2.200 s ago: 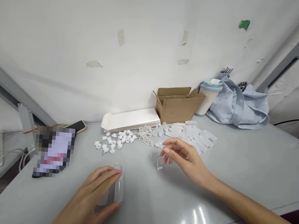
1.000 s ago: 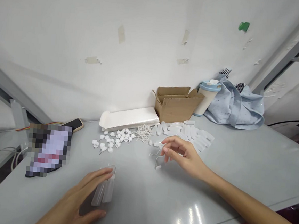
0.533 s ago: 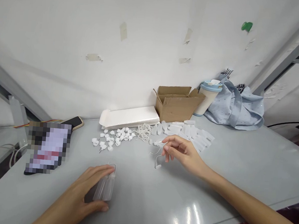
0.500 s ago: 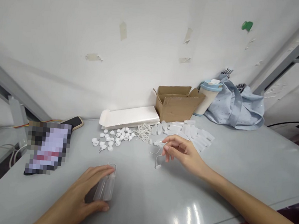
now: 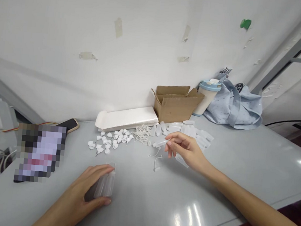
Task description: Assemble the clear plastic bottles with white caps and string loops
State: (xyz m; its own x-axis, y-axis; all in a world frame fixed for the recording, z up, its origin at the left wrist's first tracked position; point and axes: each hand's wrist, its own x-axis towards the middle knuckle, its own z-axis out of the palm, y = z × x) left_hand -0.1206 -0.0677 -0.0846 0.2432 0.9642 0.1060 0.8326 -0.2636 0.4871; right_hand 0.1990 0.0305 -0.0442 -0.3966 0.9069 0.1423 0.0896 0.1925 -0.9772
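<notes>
My left hand [image 5: 86, 188] curves around translucent plastic bottles [image 5: 104, 184] standing side by side on the table, fingers at their tops and thumb near their bases. A thin white cord loops by the tops. My right hand [image 5: 183, 147] pinches the end of a small clear bottle [image 5: 159, 143] between thumb and fingertips. Below it, short white cords [image 5: 157, 163] lie on the table. Another clear bottle [image 5: 181, 160] shows under the right palm. Behind that hand is a pile of similar bottles [image 5: 203, 137], partly hidden by it.
White needle-tipped caps [image 5: 108, 141] lie scattered left of a tangle of white cord [image 5: 142, 133]. Behind are a flat white carton [image 5: 129, 118], an open cardboard box [image 5: 176, 108], a lidded cup [image 5: 207, 97] and a blue cloth bag [image 5: 235, 106]. A phone [image 5: 69, 124] lies left.
The small clear bottle is now in my right fingertips, and another bottle has come into sight under that palm. My left hand stays around its bottles. The view has shifted slightly.
</notes>
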